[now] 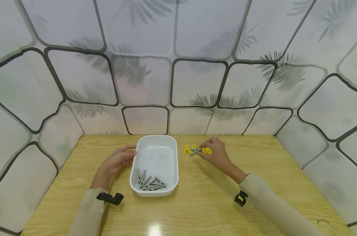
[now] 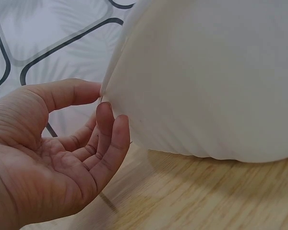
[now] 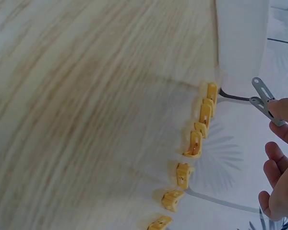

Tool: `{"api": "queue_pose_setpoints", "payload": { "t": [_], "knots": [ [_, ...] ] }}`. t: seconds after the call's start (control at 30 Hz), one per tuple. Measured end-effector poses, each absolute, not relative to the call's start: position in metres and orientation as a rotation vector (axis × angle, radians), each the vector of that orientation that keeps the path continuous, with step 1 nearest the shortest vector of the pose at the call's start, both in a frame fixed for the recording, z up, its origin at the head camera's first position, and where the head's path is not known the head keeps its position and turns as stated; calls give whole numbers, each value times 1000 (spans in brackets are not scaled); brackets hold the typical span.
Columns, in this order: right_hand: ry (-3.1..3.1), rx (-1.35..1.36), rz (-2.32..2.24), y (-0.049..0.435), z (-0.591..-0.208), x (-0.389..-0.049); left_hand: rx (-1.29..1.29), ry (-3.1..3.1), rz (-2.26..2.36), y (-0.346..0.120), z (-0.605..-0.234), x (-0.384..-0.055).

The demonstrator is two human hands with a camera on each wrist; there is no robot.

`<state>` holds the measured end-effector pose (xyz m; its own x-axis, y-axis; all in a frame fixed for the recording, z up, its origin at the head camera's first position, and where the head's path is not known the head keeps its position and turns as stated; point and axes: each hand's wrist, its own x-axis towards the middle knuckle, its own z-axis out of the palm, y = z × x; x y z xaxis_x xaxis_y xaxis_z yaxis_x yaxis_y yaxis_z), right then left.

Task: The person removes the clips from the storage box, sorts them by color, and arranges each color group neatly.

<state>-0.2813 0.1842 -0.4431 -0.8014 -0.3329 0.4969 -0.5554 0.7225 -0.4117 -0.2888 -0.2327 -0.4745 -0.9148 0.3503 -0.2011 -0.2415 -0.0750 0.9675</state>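
Note:
My right hand (image 1: pixel 216 154) pinches a grey clothespin (image 3: pixel 264 98) between thumb and fingers, its two legs sticking out in the right wrist view. In the head view this pin overlaps a row of yellow clothespins (image 1: pixel 186 150), several of which stand in a line on the table. With its fingertips at the rim, my left hand (image 1: pixel 119 160) holds the left side of a white plastic tub (image 1: pixel 173 164). Inside the tub, several grey clothespins (image 1: pixel 151 184) lie in a loose heap at the near end.
The light wooden table (image 1: pixel 196 209) carries everything. A patterned cloth (image 1: pixel 146 82) with dark outlines and leaf prints rises behind the table and at both sides.

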Motion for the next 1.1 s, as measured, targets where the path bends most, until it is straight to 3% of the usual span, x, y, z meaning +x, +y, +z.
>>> {"api": "queue_pose_setpoints", "payload": {
  "t": [1.1],
  "knots": [
    [-2851, 451, 352, 161, -481, -261, 120, 1793, 2055, -234, -475, -290]
  ]
}}
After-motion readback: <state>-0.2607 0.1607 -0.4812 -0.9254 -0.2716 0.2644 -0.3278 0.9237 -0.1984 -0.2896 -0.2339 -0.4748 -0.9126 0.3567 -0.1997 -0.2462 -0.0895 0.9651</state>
